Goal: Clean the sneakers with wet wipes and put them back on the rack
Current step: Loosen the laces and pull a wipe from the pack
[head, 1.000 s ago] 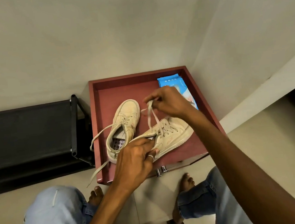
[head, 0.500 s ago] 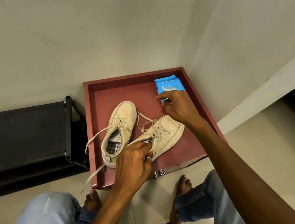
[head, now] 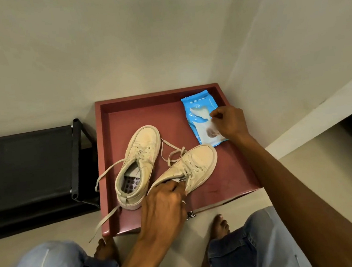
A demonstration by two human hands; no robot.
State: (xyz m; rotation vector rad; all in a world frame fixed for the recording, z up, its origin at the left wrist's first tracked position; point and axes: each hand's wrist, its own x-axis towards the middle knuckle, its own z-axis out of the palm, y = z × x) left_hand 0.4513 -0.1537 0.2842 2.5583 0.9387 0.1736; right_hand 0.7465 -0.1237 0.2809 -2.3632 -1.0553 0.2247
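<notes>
Now peel the flap back slowly with your right hand [head: 228, 122], pinched on what looks like the wipe pack's [head: 203, 121] flap, so one sheet comes free. Your left hand [head: 164, 206] is closed on the collar of the nearer sneaker [head: 193, 167]; hold it firm. Count: two sneakers, the other [head: 140, 157] beside it, one pack, all in the red tray [head: 107, 160] by the black rack [head: 25, 168]
</notes>
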